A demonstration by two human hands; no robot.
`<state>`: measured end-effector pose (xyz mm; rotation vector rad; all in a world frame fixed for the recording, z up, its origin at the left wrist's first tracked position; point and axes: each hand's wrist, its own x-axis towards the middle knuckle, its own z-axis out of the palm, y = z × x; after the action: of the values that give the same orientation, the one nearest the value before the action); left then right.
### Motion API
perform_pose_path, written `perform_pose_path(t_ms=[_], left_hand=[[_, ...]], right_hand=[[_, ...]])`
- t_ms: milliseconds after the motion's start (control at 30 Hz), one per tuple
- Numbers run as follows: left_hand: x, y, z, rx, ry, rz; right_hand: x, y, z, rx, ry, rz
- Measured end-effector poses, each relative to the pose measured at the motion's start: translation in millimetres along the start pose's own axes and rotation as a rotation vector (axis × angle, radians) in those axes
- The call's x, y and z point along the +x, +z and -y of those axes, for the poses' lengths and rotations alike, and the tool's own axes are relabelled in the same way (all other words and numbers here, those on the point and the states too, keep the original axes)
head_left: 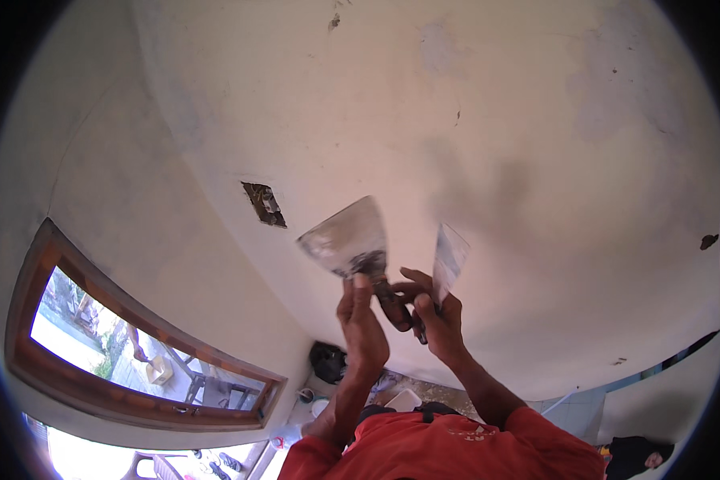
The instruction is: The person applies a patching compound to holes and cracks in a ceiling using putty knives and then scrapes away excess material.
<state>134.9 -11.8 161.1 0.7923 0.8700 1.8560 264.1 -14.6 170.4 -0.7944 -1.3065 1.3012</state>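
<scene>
The left grip (364,328) is closed on the wide scraper (346,238) at the base of its blade, thumb on the near face where blade meets handle. The blade lies above the grip, broad edge angled toward the upper left; dark residue marks the blade near the handle. The dark handle (394,306) slopes down and right from the left thumb, toward the other hand.

The right grip (444,326) is clenched around the narrow scraper (450,260). That blade stands nearly upright above the right thumb, just right of the wide scraper and apart from its blade. The right fingers reach left beside the wide scraper's handle end; whether they touch it cannot be determined.

Both tools are held up in front of the pale wall (536,264). A rectangular wall recess (264,204) is located to the upper left of the wide blade.
</scene>
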Motion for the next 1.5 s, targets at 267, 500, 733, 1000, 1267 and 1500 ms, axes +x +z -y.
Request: perform_pose_path(t_ms=[267,500,733,1000,1267,1500], left_hand=[[26.4,31.2,-16.1,0.454,0.297,0.500],[146.0,115.4,-57.1,0.586,0.852,0.118],[163.2,155.2,-66.7,0.709,0.995,-0.037],[176.8,166.1,-66.3,0.688,0.959,-0.018],[166.1,127.9,-68.2,0.628,0.901,0.010],[119.2,-40.7,35.1,1.030,0.531,-0.057]], right_hand=[[-32.6,-34.1,29.2,0.039,-0.134,-0.264],[-63.6,-66.5,27.5,-0.035,-0.215,-0.433],[-82.3,-75.8,8.0,-0.038,-0.185,-0.496],[-92.7,-88.1,7.5,-0.028,-0.098,-0.414],[-99.0,-100.0,-5.7,0.050,-0.048,-0.354],[-99.1,-98.3,-2.7,0.106,-0.044,-0.349]])
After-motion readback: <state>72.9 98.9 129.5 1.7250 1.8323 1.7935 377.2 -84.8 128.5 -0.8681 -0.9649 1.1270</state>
